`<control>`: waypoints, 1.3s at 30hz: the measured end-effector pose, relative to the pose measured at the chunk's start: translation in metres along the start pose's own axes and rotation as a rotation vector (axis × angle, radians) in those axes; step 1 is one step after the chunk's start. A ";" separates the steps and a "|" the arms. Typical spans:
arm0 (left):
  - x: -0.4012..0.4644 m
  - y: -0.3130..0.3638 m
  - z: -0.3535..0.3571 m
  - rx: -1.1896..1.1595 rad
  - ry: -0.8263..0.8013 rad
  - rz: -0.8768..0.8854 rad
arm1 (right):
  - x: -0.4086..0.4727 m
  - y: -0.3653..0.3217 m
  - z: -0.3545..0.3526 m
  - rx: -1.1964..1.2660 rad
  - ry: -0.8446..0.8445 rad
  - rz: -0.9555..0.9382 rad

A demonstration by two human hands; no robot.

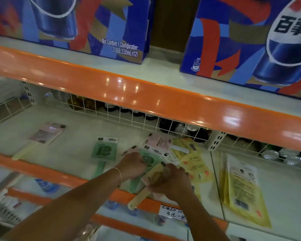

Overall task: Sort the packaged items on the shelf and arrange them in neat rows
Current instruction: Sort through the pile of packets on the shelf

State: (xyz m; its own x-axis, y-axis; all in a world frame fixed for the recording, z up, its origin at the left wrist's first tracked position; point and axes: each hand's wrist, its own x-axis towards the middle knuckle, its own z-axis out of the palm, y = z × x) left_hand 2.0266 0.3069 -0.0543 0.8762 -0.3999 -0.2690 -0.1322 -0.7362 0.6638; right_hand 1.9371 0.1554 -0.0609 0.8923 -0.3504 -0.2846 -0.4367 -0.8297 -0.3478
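Packaged hand fans and flat packets lie on the pale middle shelf [73,136]. My right hand [174,183] grips a yellow packaged fan [155,176] whose cream handle pokes out over the orange shelf edge. My left hand [134,164] grips a green packaged fan [149,159] just beside it. Another green fan [104,150] lies alone to the left, and a pink fan [45,133] lies further left. Behind my hands is a loose pile with a pink pack [159,140] and yellow packets [193,159].
A stack of yellow packets [245,192] lies on the shelf section to the right. A white wire fence [137,117] runs along the back with bottles and cans behind it. Blue drink cartons [87,26] stand on the shelf above. A handwritten price tag [173,212] hangs on the orange edge.
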 end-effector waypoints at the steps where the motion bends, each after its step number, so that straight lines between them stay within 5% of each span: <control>1: 0.002 -0.002 -0.001 -0.006 -0.029 0.004 | 0.001 -0.001 0.000 0.048 0.024 0.035; 5: 0.007 -0.008 -0.004 0.009 -0.129 0.038 | 0.003 -0.001 -0.003 0.371 0.164 0.113; 12: 0.001 -0.011 -0.003 0.096 -0.203 0.189 | 0.005 -0.001 0.000 0.345 0.221 0.170; 19: -0.013 -0.014 0.005 0.304 -0.094 0.362 | 0.001 -0.002 -0.002 0.395 0.193 0.222; 25: -0.018 -0.012 0.022 0.469 -0.012 0.393 | 0.001 0.007 -0.005 0.411 0.235 0.235; 35: -0.029 0.025 0.038 0.640 -0.117 0.371 | 0.016 0.033 -0.016 0.414 0.157 0.117; 39: -0.030 0.026 0.046 0.492 -0.120 0.261 | 0.020 0.045 -0.022 0.438 0.126 0.018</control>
State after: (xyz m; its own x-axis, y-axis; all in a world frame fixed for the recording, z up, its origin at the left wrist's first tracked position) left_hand 1.9755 0.2739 -0.0611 0.7302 -0.6410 -0.2364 -0.5631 -0.7606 0.3231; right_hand 1.9380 0.1018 -0.0624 0.8792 -0.4356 -0.1928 -0.4353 -0.5703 -0.6966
